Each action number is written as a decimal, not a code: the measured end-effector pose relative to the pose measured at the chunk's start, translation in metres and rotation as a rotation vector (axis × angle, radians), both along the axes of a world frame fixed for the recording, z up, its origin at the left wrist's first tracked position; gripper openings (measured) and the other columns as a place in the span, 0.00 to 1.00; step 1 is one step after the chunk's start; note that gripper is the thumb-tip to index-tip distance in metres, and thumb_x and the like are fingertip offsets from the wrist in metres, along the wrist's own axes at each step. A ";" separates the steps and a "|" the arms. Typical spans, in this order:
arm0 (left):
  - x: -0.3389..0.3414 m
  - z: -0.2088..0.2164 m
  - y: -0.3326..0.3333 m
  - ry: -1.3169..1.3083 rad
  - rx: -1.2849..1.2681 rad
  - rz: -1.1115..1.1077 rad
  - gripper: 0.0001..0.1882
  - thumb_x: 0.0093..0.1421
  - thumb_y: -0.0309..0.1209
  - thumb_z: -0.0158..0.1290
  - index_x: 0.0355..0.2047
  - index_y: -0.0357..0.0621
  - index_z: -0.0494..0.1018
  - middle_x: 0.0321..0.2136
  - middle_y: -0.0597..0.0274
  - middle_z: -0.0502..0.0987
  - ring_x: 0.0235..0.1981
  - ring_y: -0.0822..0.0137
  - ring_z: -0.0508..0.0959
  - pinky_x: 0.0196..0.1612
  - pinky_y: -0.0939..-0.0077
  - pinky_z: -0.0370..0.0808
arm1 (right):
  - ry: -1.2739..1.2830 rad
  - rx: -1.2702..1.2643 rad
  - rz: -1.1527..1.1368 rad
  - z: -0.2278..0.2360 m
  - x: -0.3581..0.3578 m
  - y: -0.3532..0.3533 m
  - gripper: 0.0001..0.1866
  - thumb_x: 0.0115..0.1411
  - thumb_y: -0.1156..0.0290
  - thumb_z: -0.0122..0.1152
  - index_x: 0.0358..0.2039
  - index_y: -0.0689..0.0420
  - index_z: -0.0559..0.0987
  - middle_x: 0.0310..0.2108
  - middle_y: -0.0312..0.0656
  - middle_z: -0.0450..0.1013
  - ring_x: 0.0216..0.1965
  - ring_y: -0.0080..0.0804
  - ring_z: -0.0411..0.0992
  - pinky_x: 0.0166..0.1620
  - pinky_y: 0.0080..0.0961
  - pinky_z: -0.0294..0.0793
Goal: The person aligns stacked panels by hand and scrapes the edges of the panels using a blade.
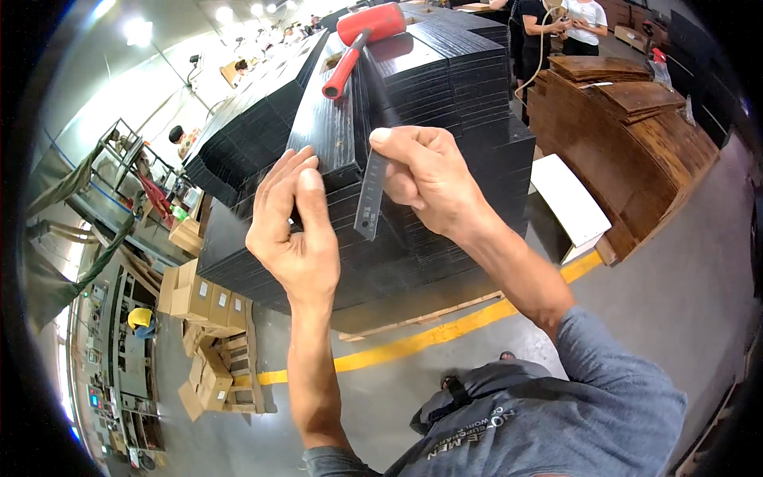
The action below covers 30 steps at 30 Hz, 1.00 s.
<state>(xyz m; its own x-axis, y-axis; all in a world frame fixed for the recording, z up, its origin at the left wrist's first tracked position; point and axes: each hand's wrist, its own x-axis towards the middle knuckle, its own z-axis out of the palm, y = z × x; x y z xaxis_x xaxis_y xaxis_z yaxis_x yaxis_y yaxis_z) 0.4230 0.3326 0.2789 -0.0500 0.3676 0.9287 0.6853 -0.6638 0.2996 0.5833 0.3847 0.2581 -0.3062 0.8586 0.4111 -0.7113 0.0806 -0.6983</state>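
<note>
My right hand (433, 175) pinches a dark metal ruler (370, 195) between thumb and bent fingers. The ruler hangs tilted in front of the near end of a black board (324, 131) on top of a tall stack. Beside that end, on its left, is my left hand (296, 226), fingers stretched out with the tips at the board's edge; whether they press on it I cannot tell. Farther back on the stack lies a red mallet (372, 25) with a red-gripped handle pointing toward me.
Black board stacks (445, 87) rise ahead on a pallet (429, 316). Brown boards (628, 151) are piled at the right, near a white panel (568, 208). Cardboard boxes (203, 298) stand at the left. A yellow line (421, 340) crosses the floor; people (584, 24) stand at the back right.
</note>
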 end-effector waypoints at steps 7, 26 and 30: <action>-0.005 -0.005 0.013 -0.008 0.062 -0.048 0.08 0.64 0.27 0.59 0.40 0.36 0.82 0.43 0.51 0.83 0.52 0.57 0.80 0.58 0.64 0.74 | -0.022 0.078 -0.025 0.005 -0.004 0.004 0.17 0.65 0.63 0.62 0.22 0.59 0.78 0.14 0.31 0.69 0.10 0.13 0.61 0.12 0.12 0.54; -0.009 -0.006 0.011 -0.015 0.055 -0.052 0.08 0.62 0.23 0.61 0.40 0.35 0.83 0.43 0.51 0.83 0.50 0.60 0.81 0.56 0.69 0.74 | -0.070 0.105 -0.325 0.003 -0.016 -0.019 0.21 0.67 0.60 0.62 0.19 0.59 0.76 0.12 0.31 0.68 0.10 0.12 0.62 0.13 0.13 0.54; -0.012 -0.004 0.010 -0.028 0.034 -0.086 0.09 0.62 0.24 0.60 0.41 0.34 0.83 0.43 0.50 0.83 0.49 0.62 0.81 0.56 0.71 0.74 | -0.034 0.102 -0.397 0.009 -0.029 -0.022 0.19 0.66 0.64 0.63 0.19 0.59 0.76 0.13 0.29 0.66 0.11 0.12 0.60 0.14 0.14 0.54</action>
